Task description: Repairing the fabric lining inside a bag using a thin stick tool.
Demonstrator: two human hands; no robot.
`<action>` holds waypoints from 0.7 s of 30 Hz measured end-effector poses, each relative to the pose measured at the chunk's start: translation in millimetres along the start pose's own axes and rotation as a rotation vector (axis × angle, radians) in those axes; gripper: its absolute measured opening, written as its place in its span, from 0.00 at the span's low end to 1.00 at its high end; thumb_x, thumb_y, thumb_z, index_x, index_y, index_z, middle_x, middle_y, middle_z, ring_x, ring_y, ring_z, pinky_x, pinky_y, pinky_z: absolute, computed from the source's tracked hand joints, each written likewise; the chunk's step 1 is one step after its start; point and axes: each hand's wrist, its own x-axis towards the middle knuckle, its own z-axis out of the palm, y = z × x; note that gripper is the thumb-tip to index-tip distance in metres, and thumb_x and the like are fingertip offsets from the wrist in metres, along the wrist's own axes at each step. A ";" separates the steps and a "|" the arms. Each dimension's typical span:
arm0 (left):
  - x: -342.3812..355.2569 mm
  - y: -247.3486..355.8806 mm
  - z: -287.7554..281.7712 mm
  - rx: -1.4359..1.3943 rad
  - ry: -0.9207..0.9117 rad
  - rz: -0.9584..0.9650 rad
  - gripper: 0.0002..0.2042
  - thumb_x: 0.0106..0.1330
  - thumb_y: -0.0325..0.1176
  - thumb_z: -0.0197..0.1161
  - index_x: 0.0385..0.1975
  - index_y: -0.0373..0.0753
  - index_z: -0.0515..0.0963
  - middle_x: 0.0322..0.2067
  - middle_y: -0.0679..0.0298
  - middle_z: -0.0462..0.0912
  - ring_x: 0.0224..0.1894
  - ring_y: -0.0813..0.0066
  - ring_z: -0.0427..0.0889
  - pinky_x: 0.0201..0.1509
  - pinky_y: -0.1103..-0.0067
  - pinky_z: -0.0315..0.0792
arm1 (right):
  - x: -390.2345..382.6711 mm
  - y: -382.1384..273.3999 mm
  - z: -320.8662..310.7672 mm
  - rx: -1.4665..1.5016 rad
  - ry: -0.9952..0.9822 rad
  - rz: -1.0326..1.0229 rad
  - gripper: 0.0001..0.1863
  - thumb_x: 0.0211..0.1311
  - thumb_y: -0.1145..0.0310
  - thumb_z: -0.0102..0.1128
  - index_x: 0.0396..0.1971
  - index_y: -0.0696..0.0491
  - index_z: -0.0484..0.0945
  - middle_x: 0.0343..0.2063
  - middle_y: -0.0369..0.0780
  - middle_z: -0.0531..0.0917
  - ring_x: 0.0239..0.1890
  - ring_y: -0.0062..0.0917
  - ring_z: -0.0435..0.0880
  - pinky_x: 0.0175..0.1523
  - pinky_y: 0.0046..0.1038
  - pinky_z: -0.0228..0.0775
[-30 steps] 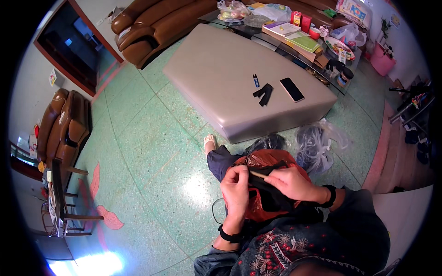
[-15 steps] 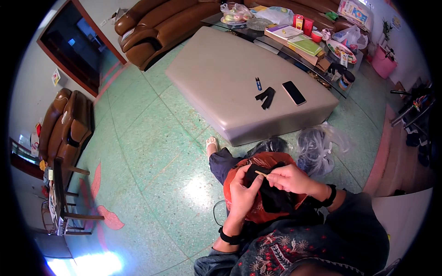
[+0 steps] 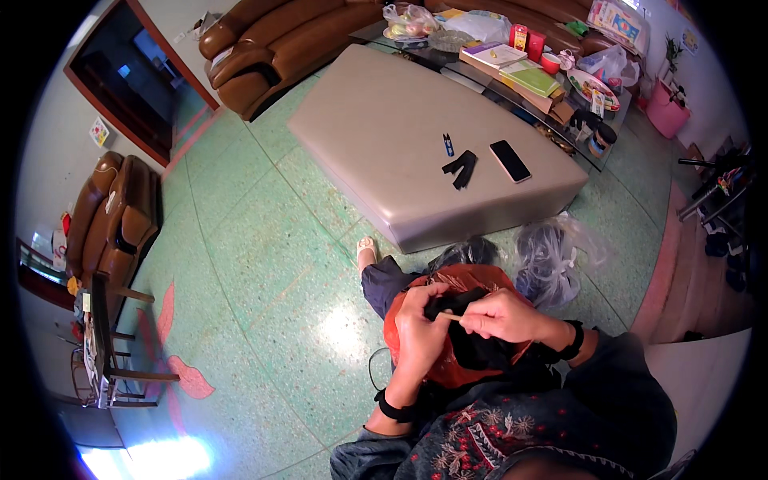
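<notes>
Over my lap, my left hand is closed, thumb bent against the fingers, on a piece of black cloth. My right hand pinches a thin tan stick, whose far end meets my left thumb and fingertips. Whether the stick passes through the cloth is hidden by the fingers. More black material lies beneath both hands, inside an open red-orange plastic bag on my lap.
Ahead stands a grey padded bench bearing small blue-handled thread snips, a folded black strip and a phone. Clear plastic bags lie on the floor by its near edge. A cluttered glass table stands beyond.
Both hands have shifted slightly down, and the right has turned with the stick. The black cloth raised at the left fingertips has dropped and is more covered by the hands.
</notes>
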 end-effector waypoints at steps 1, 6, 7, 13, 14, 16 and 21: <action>-0.1 -2.2 0.1 0.031 0.027 0.016 0.13 0.49 0.23 0.62 0.37 0.34 0.77 0.34 0.55 0.79 0.38 0.61 0.80 0.42 0.75 0.72 | 0.6 -2.1 -1.1 0.108 -0.087 0.097 0.15 0.66 0.64 0.51 0.23 0.56 0.77 0.12 0.31 0.71 0.15 0.12 0.67 0.22 0.19 0.58; -1.4 5.2 6.0 0.081 0.025 -0.078 0.14 0.49 0.22 0.61 0.38 0.33 0.77 0.33 0.57 0.80 0.38 0.66 0.80 0.43 0.78 0.72 | 7.2 14.3 1.7 0.034 0.071 0.010 0.15 0.65 0.64 0.51 0.22 0.57 0.77 0.12 0.31 0.71 0.15 0.12 0.67 0.21 0.20 0.58; -1.2 4.8 6.1 0.080 0.023 -0.080 0.14 0.49 0.22 0.61 0.38 0.33 0.77 0.33 0.57 0.80 0.38 0.66 0.80 0.43 0.78 0.72 | 6.8 15.6 2.3 -0.099 0.115 -0.093 0.15 0.65 0.64 0.52 0.22 0.57 0.77 0.12 0.31 0.72 0.15 0.12 0.67 0.21 0.20 0.58; -1.8 0.1 4.4 0.087 -0.008 0.034 0.17 0.49 0.23 0.62 0.41 0.35 0.75 0.35 0.57 0.80 0.39 0.66 0.80 0.43 0.77 0.72 | 4.8 15.3 0.9 0.096 -0.054 0.057 0.14 0.63 0.63 0.55 0.24 0.57 0.78 0.12 0.31 0.72 0.16 0.12 0.68 0.21 0.19 0.58; -0.1 1.0 6.4 0.053 -0.023 0.016 0.17 0.49 0.23 0.62 0.42 0.34 0.75 0.36 0.57 0.79 0.39 0.67 0.80 0.44 0.77 0.72 | 5.0 17.9 -1.3 0.095 -0.049 0.058 0.14 0.63 0.63 0.55 0.24 0.57 0.78 0.12 0.31 0.72 0.16 0.12 0.68 0.21 0.19 0.58; 1.2 6.7 5.2 0.016 -0.040 0.000 0.18 0.50 0.24 0.62 0.44 0.34 0.74 0.36 0.58 0.79 0.39 0.67 0.79 0.44 0.77 0.72 | 8.2 27.4 -4.7 0.221 -0.040 0.168 0.14 0.63 0.62 0.55 0.24 0.56 0.79 0.12 0.31 0.73 0.16 0.11 0.68 0.21 0.19 0.57; -0.1 -1.7 -3.7 -0.395 -0.104 -0.264 0.10 0.63 0.29 0.58 0.39 0.29 0.77 0.30 0.65 0.80 0.31 0.83 0.77 0.34 0.85 0.71 | 11.8 21.9 -5.5 -0.149 0.046 -0.048 0.12 0.61 0.64 0.57 0.24 0.58 0.78 0.13 0.40 0.75 0.16 0.23 0.72 0.25 0.27 0.63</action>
